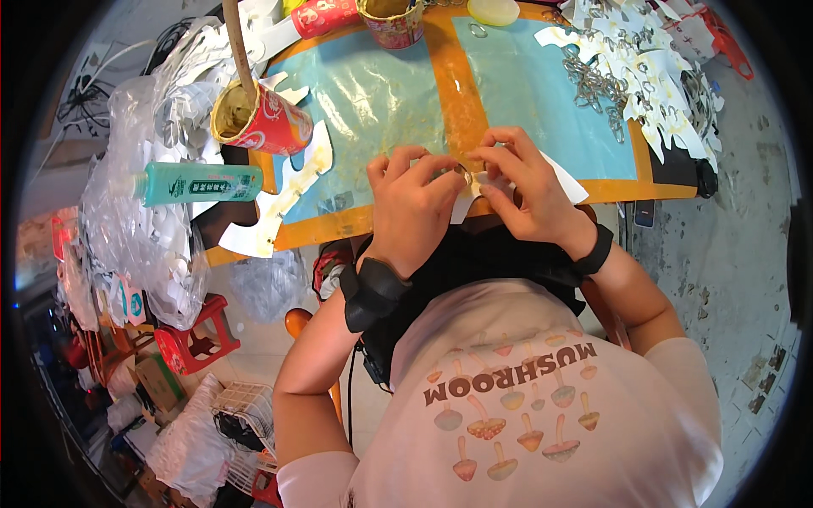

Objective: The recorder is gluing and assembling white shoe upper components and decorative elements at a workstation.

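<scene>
My left hand (413,203) and my right hand (532,190) meet at the table's near edge, fingers bent and pinching. A small metal ring (465,174) shows at my left fingertips. Between the hands lies a white cut-out piece (566,178), with my right thumb and fingers closed on it beside the ring; its middle is partly covered by that hand. To the left, another white cut-out (292,190) with yellowish smears lies along the table edge. A red paper cup (275,125) with a stick in brownish paste stands just beyond it.
White cut-outs (669,102) and loose metal rings (593,80) pile up at the far right. A second paste cup (394,25) stands at the back. Left are a green bottle (203,184) and clear plastic bags (127,195). A red stool (196,334) stands on the floor.
</scene>
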`<act>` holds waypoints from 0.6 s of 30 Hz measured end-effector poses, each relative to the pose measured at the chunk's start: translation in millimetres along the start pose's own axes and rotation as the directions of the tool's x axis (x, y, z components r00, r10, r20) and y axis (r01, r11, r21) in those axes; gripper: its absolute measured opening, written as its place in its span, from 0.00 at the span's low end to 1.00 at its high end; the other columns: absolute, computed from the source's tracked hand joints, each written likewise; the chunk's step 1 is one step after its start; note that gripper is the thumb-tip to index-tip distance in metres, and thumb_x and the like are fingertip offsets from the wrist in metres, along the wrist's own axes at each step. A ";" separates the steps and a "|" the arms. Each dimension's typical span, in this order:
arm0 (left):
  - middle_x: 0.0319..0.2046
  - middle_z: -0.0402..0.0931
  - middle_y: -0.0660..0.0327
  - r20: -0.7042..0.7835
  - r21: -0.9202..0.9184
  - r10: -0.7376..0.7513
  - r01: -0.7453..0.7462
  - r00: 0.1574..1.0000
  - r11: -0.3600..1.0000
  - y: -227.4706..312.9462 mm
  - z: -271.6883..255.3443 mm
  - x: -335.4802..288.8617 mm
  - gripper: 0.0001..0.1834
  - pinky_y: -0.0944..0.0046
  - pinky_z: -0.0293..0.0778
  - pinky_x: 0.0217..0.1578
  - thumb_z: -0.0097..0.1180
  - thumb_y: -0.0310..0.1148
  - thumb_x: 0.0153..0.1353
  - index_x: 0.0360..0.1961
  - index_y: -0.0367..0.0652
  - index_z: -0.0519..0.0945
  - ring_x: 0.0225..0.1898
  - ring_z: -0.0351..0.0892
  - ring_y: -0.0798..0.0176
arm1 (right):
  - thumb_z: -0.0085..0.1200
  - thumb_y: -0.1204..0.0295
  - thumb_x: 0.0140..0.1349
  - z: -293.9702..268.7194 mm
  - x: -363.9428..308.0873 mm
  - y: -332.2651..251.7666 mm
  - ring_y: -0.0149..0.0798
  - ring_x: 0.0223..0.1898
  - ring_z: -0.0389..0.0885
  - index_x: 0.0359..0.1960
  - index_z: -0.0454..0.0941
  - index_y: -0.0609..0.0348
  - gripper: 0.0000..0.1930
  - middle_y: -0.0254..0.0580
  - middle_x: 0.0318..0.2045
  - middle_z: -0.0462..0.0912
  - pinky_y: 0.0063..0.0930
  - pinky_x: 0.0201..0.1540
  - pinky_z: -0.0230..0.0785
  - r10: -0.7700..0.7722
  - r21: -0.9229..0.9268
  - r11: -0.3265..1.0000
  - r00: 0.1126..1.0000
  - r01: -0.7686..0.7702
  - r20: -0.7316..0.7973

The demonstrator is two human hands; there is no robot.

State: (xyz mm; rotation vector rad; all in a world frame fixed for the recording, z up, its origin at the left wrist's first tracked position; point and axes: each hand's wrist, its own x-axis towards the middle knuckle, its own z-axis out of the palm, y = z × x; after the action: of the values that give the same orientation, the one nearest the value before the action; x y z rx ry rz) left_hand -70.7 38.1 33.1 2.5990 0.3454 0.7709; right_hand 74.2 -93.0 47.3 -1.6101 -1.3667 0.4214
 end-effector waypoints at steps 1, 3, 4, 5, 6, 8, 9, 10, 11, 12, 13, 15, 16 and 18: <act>0.38 0.82 0.71 0.000 0.000 0.001 -0.001 1.000 1.000 -0.1 0.3 -1.4 0.07 0.53 0.60 0.49 0.65 0.26 0.48 0.28 0.51 0.83 0.46 0.75 0.59 | 0.56 0.83 0.55 0.5 0.6 2.1 0.48 0.38 0.78 0.44 0.77 0.63 0.13 0.47 0.43 0.74 0.35 0.41 0.73 -0.001 -0.001 1.000 1.000 0.001 -0.001; 0.40 0.81 0.70 -0.041 0.064 0.066 -0.063 0.997 0.996 -0.3 1.6 -4.3 0.06 0.54 0.59 0.49 0.63 0.27 0.49 0.29 0.51 0.83 0.47 0.75 0.59 | 0.57 0.83 0.54 2.1 1.3 9.4 0.48 0.37 0.79 0.45 0.78 0.61 0.15 0.46 0.42 0.75 0.35 0.41 0.74 -0.098 -0.093 0.990 0.994 0.103 0.057; 0.40 0.81 0.70 -0.040 0.063 0.068 -0.065 0.997 0.996 0.8 2.2 -5.3 0.06 0.54 0.59 0.49 0.63 0.27 0.49 0.29 0.51 0.83 0.47 0.75 0.59 | 0.57 0.83 0.54 2.9 1.7 10.8 0.48 0.37 0.79 0.45 0.78 0.61 0.15 0.46 0.42 0.75 0.35 0.41 0.74 -0.097 -0.095 0.990 0.994 0.102 0.055; 0.40 0.81 0.70 -0.064 0.094 0.084 -0.078 0.994 0.992 2.1 2.5 -6.5 0.07 0.54 0.59 0.49 0.62 0.27 0.49 0.30 0.51 0.83 0.47 0.75 0.59 | 0.58 0.83 0.53 4.5 2.4 11.8 0.48 0.37 0.79 0.43 0.79 0.60 0.15 0.46 0.42 0.75 0.35 0.40 0.74 -0.141 -0.128 0.981 0.988 0.147 0.058; 0.40 0.81 0.70 -0.087 0.126 0.101 -0.090 0.991 0.988 2.7 2.8 -7.6 0.07 0.54 0.59 0.49 0.62 0.27 0.49 0.30 0.51 0.83 0.47 0.75 0.59 | 0.60 0.82 0.52 5.3 3.3 12.6 0.48 0.37 0.79 0.42 0.79 0.59 0.14 0.45 0.41 0.76 0.35 0.40 0.74 -0.184 -0.162 0.968 0.981 0.191 0.062; 0.41 0.81 0.70 -0.085 0.127 0.111 -0.100 0.990 0.987 1.2 3.6 -10.9 0.07 0.54 0.58 0.49 0.62 0.28 0.49 0.31 0.52 0.83 0.48 0.75 0.59 | 0.61 0.82 0.51 3.0 6.0 15.0 0.48 0.37 0.79 0.40 0.79 0.60 0.13 0.44 0.40 0.77 0.36 0.39 0.74 -0.215 -0.174 0.958 0.973 0.227 0.080; 0.42 0.81 0.71 -0.085 0.128 0.121 -0.109 0.989 0.986 0.5 3.6 -11.7 0.07 0.53 0.58 0.50 0.62 0.28 0.49 0.31 0.52 0.83 0.48 0.75 0.60 | 0.62 0.81 0.50 2.1 6.7 15.7 0.48 0.37 0.79 0.38 0.79 0.61 0.12 0.44 0.39 0.78 0.36 0.39 0.73 -0.247 -0.186 0.947 0.964 0.262 0.100; 0.42 0.81 0.71 -0.085 0.129 0.121 -0.110 0.989 0.986 0.0 3.2 -11.9 0.07 0.53 0.58 0.50 0.62 0.28 0.49 0.31 0.52 0.83 0.48 0.75 0.60 | 0.62 0.81 0.50 2.0 6.4 15.8 0.48 0.37 0.79 0.38 0.79 0.61 0.12 0.44 0.39 0.78 0.36 0.39 0.73 -0.247 -0.186 0.947 0.964 0.262 0.099; 0.42 0.81 0.72 -0.073 0.136 0.108 -0.097 0.991 0.986 0.0 3.1 -11.8 0.07 0.53 0.58 0.50 0.62 0.29 0.50 0.31 0.52 0.83 0.48 0.75 0.60 | 0.62 0.81 0.49 2.0 5.6 16.0 0.47 0.37 0.79 0.36 0.78 0.61 0.11 0.43 0.39 0.79 0.37 0.38 0.73 -0.266 -0.203 0.938 0.959 0.280 0.096; 0.42 0.82 0.73 -0.062 0.142 0.094 -0.084 0.994 0.986 -0.1 3.0 -11.6 0.07 0.53 0.57 0.50 0.63 0.29 0.50 0.32 0.52 0.83 0.48 0.75 0.60 | 0.62 0.80 0.49 1.9 4.5 16.2 0.47 0.37 0.79 0.35 0.78 0.61 0.11 0.42 0.38 0.80 0.37 0.38 0.73 -0.285 -0.221 0.928 0.954 0.299 0.093; 0.42 0.82 0.73 -0.062 0.142 0.094 -0.085 0.994 0.986 -0.2 2.8 -10.7 0.07 0.53 0.57 0.50 0.63 0.29 0.50 0.32 0.52 0.83 0.48 0.75 0.60 | 0.62 0.80 0.49 1.7 2.0 16.9 0.47 0.37 0.79 0.35 0.78 0.61 0.11 0.42 0.38 0.80 0.37 0.38 0.73 -0.285 -0.221 0.928 0.954 0.298 0.093; 0.41 0.82 0.75 -0.031 0.114 0.042 -0.039 0.999 0.993 -0.6 1.3 -8.5 0.06 0.52 0.57 0.50 0.64 0.30 0.52 0.32 0.53 0.83 0.48 0.75 0.60 | 0.62 0.79 0.48 2.5 -5.3 18.7 0.46 0.37 0.80 0.35 0.78 0.63 0.11 0.42 0.39 0.80 0.36 0.38 0.74 -0.345 -0.312 0.881 0.934 0.356 0.094; 0.41 0.82 0.75 -0.031 0.113 0.042 -0.039 0.999 0.993 -0.3 1.2 -7.8 0.06 0.52 0.57 0.50 0.64 0.30 0.52 0.32 0.53 0.83 0.48 0.75 0.60 | 0.62 0.79 0.48 3.5 -7.9 19.5 0.46 0.37 0.80 0.35 0.78 0.63 0.11 0.42 0.39 0.80 0.36 0.38 0.74 -0.344 -0.313 0.881 0.934 0.356 0.094; 0.39 0.83 0.74 -0.040 0.118 0.042 -0.037 0.998 0.992 1.3 1.8 -6.3 0.10 0.55 0.56 0.48 0.67 0.28 0.48 0.33 0.53 0.83 0.46 0.75 0.61 | 0.63 0.78 0.47 5.2 -11.7 20.4 0.45 0.37 0.79 0.36 0.79 0.64 0.12 0.43 0.40 0.81 0.35 0.38 0.74 -0.359 -0.355 0.864 0.931 0.356 0.061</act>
State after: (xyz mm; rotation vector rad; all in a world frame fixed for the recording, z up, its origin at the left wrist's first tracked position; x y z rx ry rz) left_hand -74.7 34.2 29.4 2.7099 0.3633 0.8434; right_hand 78.3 -99.8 24.5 -1.5884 -1.7727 -0.0667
